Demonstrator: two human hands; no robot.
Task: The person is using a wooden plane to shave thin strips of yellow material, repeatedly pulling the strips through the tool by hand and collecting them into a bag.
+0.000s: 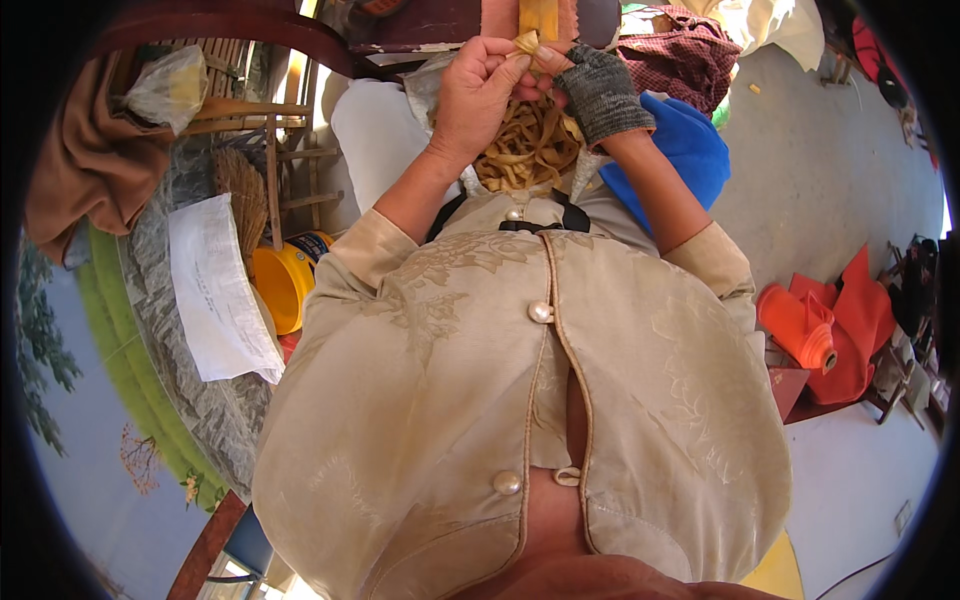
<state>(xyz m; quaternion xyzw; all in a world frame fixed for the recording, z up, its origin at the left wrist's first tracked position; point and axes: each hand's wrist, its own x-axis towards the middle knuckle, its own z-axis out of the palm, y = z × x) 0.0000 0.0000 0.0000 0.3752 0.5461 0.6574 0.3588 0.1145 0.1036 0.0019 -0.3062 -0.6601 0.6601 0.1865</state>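
Note:
Both hands meet at the top of the head view, over my lap. My bare left hand [482, 88] is closed, thumb and fingers pinching a folded yellowish strip [527, 42]. My right hand [556, 68], in a grey knitted fingerless glove [605, 95], pinches the same strip from the other side. The fingertips nearly touch, so part of the fold is hidden. Below the hands lies a tangled heap of flat tan strips [525, 150] in my lap. Just beyond, a wider yellow band [540, 18] lies on a pinkish cloth [498, 20].
A blue cloth [680, 150] lies beside my right forearm, with a dark red checked cloth [685, 55] beyond it. To the left are a yellow bucket [280, 285], a white sack [215, 290] and a wooden chair [272, 180]. An orange roll [800, 325] stands at right.

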